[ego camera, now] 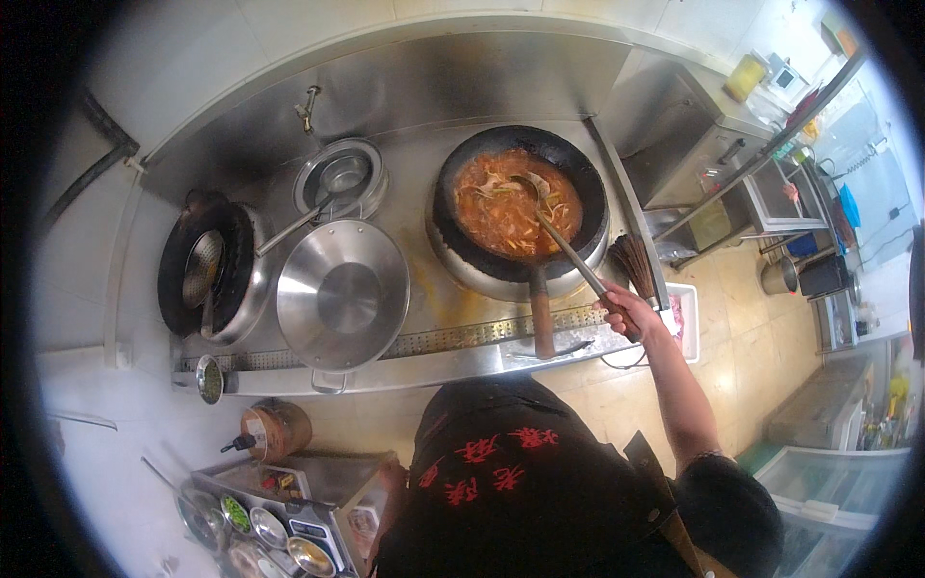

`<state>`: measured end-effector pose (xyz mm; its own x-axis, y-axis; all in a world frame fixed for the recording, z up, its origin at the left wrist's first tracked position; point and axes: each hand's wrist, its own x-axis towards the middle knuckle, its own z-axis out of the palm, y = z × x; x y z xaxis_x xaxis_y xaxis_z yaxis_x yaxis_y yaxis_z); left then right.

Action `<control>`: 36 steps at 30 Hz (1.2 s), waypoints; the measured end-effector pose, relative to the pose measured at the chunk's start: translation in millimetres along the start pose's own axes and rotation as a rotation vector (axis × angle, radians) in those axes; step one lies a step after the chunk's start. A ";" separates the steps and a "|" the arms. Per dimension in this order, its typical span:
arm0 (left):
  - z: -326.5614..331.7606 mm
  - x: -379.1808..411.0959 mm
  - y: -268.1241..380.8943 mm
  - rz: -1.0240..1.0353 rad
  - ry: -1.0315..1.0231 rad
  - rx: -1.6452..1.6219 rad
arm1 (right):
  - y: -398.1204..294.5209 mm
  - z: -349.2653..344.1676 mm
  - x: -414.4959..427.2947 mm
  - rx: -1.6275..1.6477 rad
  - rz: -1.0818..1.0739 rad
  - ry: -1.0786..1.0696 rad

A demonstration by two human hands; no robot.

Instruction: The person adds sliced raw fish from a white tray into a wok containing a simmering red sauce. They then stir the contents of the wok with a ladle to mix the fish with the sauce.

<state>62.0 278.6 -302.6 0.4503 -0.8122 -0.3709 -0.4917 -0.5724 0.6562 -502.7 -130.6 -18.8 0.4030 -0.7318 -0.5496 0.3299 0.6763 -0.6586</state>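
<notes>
My right hand [627, 312] is closed round the wooden handle of a long metal ladle [571, 253]. The ladle's bowl lies in the reddish-brown stew [506, 209] with pale slices, inside a black wok [582, 155] on the right burner. The wok's wooden handle [541, 318] points towards me, and no hand is on it. My left hand is not visible; only part of the left arm [392, 484] shows beside the dark apron, near the side counter.
Left on the steel range are an empty two-handled steel pan [343, 253], a pot [303, 177] with a ladle, and another black wok [170, 267] holding a strainer. A bamboo brush [633, 264] lies at right. Ingredient bowls [269, 527] and a scale [312, 533] stand lower left.
</notes>
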 end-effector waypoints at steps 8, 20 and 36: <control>5.3 17.1 -23.0 0.099 -0.047 -0.022 | -4.7 29.0 -74.1 -0.940 -0.284 0.340; -20.3 36.6 34.7 0.382 -0.422 0.915 | 3.4 -7.9 -46.2 -0.980 -0.280 0.341; 39.5 -209.6 92.9 -0.695 0.236 -0.436 | -19.5 -22.8 40.1 -1.340 -0.542 0.284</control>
<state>-107.5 391.2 -189.9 0.7106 -0.2205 -0.6682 0.2626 -0.7979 0.5426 -512.5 -175.1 -39.7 0.2608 -0.9634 -0.0623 -0.7004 -0.1444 -0.6990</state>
